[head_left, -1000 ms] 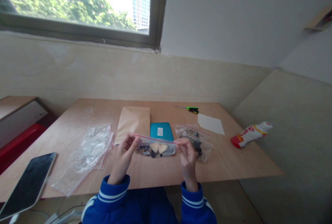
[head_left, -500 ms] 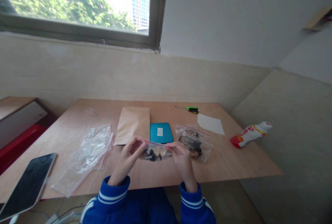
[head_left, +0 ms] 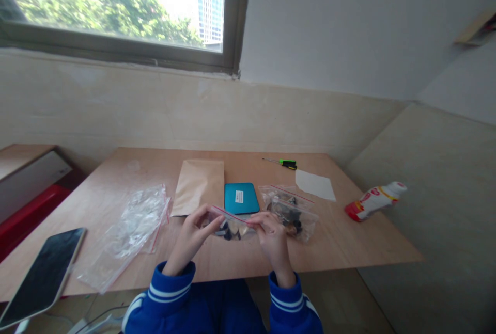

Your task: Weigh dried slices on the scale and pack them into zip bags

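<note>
A clear zip-lock bag (head_left: 233, 228) with a red seal strip hangs between my two hands, above the front half of the table. Dark and cream-coloured small pieces lie in its lower part; their kind I cannot make out. My left hand (head_left: 196, 233) holds the bag's upper left corner, with the thumb lifted a little off the strip. At the right end of the strip, my right hand (head_left: 271, 236) pinches the edge between thumb and fingers. Just behind the bag lies a teal box (head_left: 241, 199) with a white label.
Another zip-lock bag of dark parts (head_left: 289, 215) lies right of my hands. A brown paper bag (head_left: 199, 184), crumpled clear bags (head_left: 132, 225) and a tablet (head_left: 42, 272) are to the left. Farther back are screwdrivers (head_left: 287, 162), white paper (head_left: 315, 185) and a bottle (head_left: 374, 201).
The strip now slants down toward the right, its left end raised. My left thumb has shifted away from the seal. The other things have stayed in place.
</note>
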### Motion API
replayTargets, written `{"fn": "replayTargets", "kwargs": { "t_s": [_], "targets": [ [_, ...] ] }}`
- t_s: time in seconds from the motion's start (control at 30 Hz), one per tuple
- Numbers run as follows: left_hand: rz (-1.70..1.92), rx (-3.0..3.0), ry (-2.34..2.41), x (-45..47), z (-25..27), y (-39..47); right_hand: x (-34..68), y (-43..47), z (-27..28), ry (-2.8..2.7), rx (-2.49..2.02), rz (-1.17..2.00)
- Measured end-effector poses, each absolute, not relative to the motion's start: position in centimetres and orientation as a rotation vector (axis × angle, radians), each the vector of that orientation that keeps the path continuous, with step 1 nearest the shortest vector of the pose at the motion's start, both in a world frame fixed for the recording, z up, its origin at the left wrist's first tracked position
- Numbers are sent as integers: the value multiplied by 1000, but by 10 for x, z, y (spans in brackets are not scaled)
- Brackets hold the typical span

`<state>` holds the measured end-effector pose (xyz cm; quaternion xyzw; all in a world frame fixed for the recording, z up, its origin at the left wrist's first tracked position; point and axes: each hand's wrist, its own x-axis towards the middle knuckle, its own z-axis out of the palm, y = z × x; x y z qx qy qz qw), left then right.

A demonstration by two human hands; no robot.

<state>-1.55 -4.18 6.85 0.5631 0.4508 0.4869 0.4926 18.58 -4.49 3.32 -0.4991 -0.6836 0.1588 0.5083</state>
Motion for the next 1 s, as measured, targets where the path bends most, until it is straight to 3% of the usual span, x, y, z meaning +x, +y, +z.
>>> {"fn": "replayTargets", "kwargs": {
  "t_s": [0.5, 0.77, 1.0],
  "targets": [
    [1183, 1413, 1184, -15, 68, -47, 180, -42, 29, -1720, -1198, 551],
    [1162, 1583, 1171, -12, 62, -45, 172, -44, 42, -1753, -1189, 371],
    [1217, 1663, 1232, -9, 58, -44, 165, -44, 39, -1686, -1163, 521]
  ]
}}
